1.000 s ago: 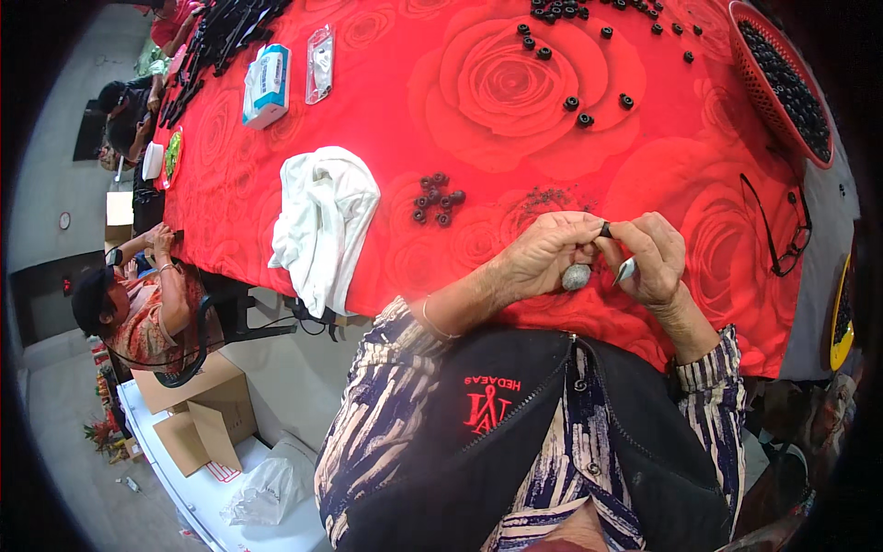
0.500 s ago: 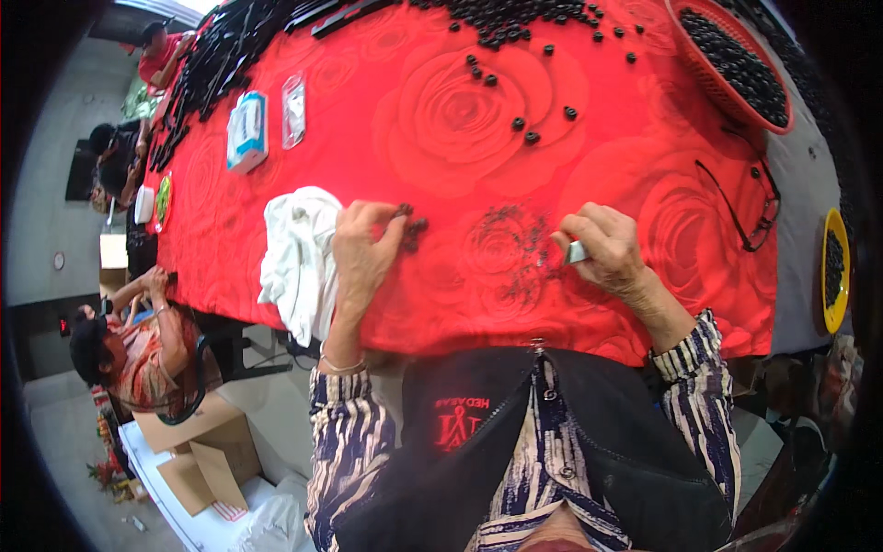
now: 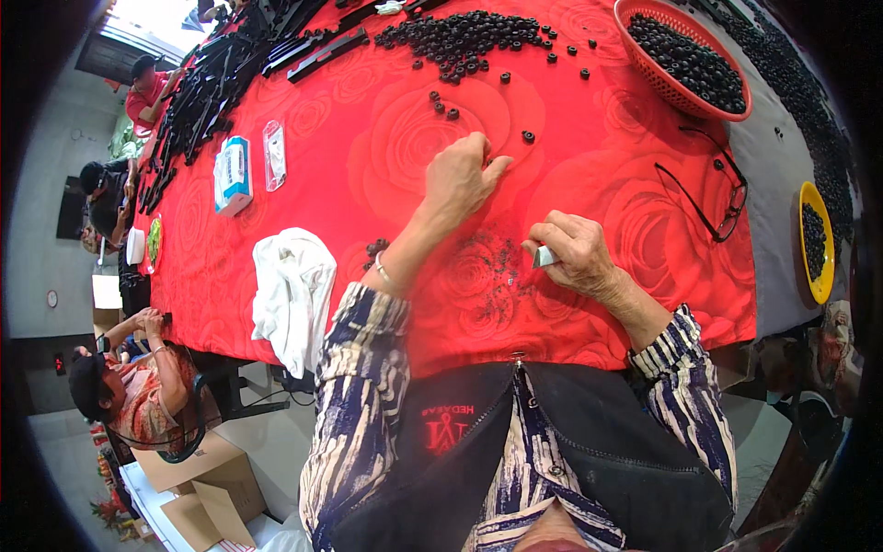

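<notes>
Clearly, blk garment (image 3: 593, 419) w/ red lettering (image 3: 445, 434); hands (image 3: 460, 184) (image 3: 577, 253) over cloth (image 3: 662, 299) w/ beads (image 3: 460, 41).

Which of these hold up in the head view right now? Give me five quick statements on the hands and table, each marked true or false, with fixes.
1. The right hand holds a small pale tool. True.
2. The white cloth lies under the right hand. False: it lies on the red tablecloth, left of the left hand.
3. The red basket holds many black beads. True.
4. The eyeglasses sit inside the yellow dish. False: they lie on the tablecloth, apart from the dish.
5. The left hand is inside the red basket. False: it is over the tablecloth.
</notes>
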A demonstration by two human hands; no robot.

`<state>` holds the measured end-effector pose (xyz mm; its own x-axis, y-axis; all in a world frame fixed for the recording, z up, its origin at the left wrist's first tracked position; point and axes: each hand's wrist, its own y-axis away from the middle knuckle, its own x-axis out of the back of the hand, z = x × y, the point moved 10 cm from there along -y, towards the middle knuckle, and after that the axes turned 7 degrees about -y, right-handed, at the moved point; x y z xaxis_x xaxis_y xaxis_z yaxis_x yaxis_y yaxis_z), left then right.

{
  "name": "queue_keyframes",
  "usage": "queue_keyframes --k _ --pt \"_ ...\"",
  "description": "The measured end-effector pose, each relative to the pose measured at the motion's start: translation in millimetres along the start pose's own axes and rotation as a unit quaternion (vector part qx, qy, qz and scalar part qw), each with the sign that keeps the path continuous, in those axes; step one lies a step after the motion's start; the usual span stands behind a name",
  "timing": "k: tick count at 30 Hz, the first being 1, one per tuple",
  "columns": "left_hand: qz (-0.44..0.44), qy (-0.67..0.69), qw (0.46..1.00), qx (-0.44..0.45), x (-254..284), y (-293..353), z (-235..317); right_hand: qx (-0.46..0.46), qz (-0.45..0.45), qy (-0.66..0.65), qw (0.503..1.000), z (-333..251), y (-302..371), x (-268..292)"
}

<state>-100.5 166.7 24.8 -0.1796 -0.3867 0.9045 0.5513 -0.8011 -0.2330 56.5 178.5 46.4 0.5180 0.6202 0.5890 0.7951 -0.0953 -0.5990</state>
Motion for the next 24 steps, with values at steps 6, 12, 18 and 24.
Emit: queue_keyframes --k 6,12,18,24 --pt "-0.011 -0.035 0.999 0.006 -14.3 1.1 -2.0 -0.005 -0.004 -0.002 1.000 2.4 1.3 1.7" --pt "-0.186 0.575 0.777 0.175 -22.3 54.0 -6.5 -0.048 0.007 -0.053 0.997 6.7 -1.0 4.8" --pt "-0.240 0.668 0.675 0.199 -34.8 86.3 13.8 -0.106 0.060 -0.170 0.978 14.9 -1.8 15.2" --pt "-0.249 0.649 0.697 0.174 -30.1 95.4 26.0 -0.095 0.009 -0.194 0.976 11.4 -2.4 1.9"
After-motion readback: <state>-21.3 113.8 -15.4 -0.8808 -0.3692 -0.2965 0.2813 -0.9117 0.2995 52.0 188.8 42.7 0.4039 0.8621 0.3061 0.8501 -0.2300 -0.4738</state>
